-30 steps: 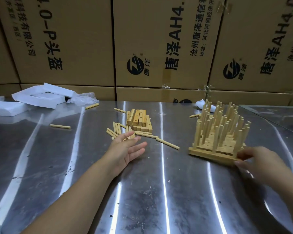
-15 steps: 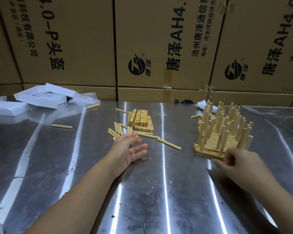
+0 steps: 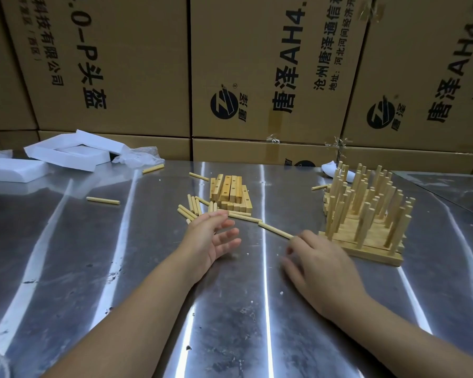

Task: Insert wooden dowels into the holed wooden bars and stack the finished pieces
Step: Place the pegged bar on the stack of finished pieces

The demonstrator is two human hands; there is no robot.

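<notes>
Dowels loose on scuffed steel table — cartons behind; left hand, right hand — grip apart, empty.

Only two bare hands and forearms of the person are in view. The left hand and left forearm are uncovered down to the bottom edge of the picture. The right hand and right forearm are just as bare. The right hand's fingertips look blurred.
</notes>
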